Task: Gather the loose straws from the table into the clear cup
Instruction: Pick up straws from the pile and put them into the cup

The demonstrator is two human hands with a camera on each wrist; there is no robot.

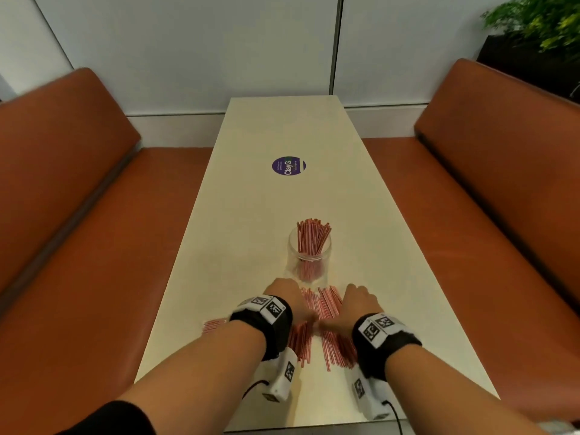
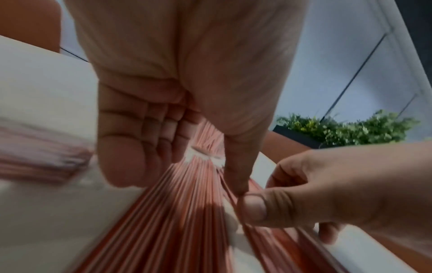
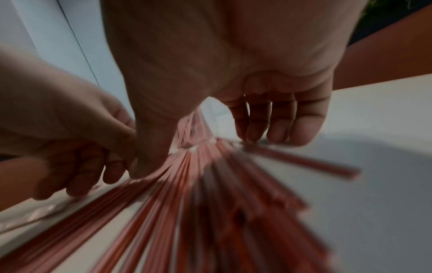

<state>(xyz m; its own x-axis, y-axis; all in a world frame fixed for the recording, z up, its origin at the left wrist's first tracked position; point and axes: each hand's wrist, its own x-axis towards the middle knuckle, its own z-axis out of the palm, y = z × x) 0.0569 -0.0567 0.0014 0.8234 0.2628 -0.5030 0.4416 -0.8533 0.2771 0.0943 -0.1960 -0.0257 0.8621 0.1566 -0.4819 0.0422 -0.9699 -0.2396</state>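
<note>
A clear cup stands mid-table with several red straws upright in it. Just in front of it, loose red straws lie in a flat pile on the table. My left hand and right hand bracket this pile from either side, knuckles up. In the left wrist view my left hand curls over the straws, its thumb tip against the right thumb. The right wrist view shows my right hand with fingertips and thumb down on the straws.
A smaller bunch of straws lies near the table's left edge, behind my left wrist. A round purple sticker sits farther up the table. Orange benches flank both sides. A plant stands at the far right.
</note>
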